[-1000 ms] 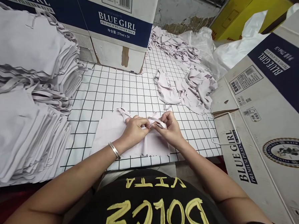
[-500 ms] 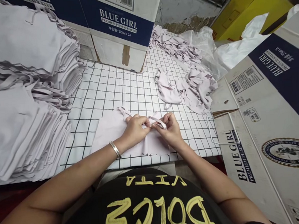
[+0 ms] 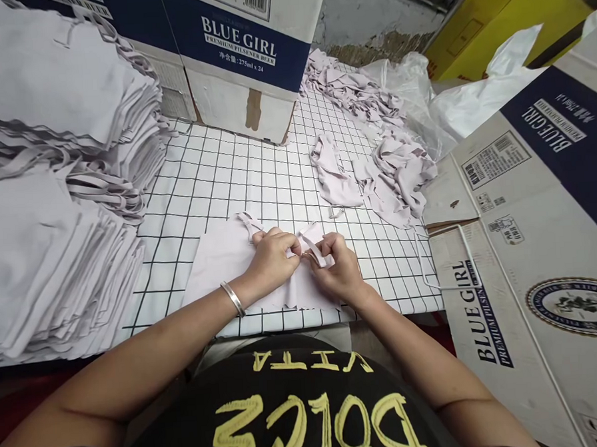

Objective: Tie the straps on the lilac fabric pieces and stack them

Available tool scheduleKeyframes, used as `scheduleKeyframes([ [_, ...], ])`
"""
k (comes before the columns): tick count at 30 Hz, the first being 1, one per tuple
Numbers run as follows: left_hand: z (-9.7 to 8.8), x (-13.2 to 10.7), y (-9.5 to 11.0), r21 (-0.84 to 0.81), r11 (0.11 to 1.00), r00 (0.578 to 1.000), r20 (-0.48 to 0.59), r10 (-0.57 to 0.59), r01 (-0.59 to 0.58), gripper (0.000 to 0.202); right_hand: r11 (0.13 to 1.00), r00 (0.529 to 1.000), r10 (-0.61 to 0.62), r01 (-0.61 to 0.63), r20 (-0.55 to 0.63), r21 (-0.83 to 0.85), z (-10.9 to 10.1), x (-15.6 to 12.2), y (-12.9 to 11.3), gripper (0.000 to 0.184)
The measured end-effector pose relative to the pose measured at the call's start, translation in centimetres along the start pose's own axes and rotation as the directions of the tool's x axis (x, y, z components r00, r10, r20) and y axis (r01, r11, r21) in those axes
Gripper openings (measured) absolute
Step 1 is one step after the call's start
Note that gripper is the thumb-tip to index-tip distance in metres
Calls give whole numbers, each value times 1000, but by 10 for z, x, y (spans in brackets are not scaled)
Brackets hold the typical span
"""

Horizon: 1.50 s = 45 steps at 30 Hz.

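Observation:
A pale pink strapped garment (image 3: 220, 257) lies flat on the gridded tablecloth in front of me. My left hand (image 3: 274, 259), with a silver bangle (image 3: 232, 298) at its wrist, pinches the garment's upper edge near the middle. Close beside it, my right hand (image 3: 338, 268) is closed on a thin strap (image 3: 312, 244) of the same garment. The strap loops up over the right fingers. The fingertips of both hands nearly meet, and what lies exactly between them is too small to make out. Another strap (image 3: 248, 223) rests at the garment's upper left.
Tall stacks of similar garments (image 3: 45, 257) stand at the left. A beer carton (image 3: 243, 73) sits at the back, another carton (image 3: 519, 225) at the right with a white wire frame (image 3: 446, 286) by it. Crumpled pink pieces (image 3: 396, 172) and clear plastic bags (image 3: 416, 90) lie back right.
My right hand's fingers have curled and shifted slightly down and right, and the strap now hangs differently over them. My left hand stays almost in place.

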<state>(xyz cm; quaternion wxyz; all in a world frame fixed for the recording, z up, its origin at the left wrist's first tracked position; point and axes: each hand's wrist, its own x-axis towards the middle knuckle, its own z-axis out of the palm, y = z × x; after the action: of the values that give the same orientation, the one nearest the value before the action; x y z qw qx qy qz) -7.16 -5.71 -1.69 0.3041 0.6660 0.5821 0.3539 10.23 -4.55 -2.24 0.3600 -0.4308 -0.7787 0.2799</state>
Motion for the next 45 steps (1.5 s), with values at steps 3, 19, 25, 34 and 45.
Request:
scheduleKeyframes([
  [3, 0, 0, 1, 5, 1000, 1000, -10, 4, -4, 11, 999, 999, -39, 39, -5, -20, -2, -1, 4, 30],
  [19, -1, 1, -1, -162, 985, 998, -30, 62, -66, 12, 771, 955, 297, -257, 29, 583, -8, 6, -6, 40],
  [25, -2, 0, 2, -157, 985, 996, -63, 57, -66, 12, 979, 966, -170, 188, -196, 77, -3, -6, -2, 29],
  [34, -5, -5, 8, -19, 989, 987, -69, 147, -149, 17, 818, 818, -560, 521, -132, -243, -2, -10, 0, 30],
  [45, -2, -8, 7, 45, 967, 959, -117, 256, -253, 17, 844, 822, -534, 502, -197, -190, 3, -11, 2, 30],
])
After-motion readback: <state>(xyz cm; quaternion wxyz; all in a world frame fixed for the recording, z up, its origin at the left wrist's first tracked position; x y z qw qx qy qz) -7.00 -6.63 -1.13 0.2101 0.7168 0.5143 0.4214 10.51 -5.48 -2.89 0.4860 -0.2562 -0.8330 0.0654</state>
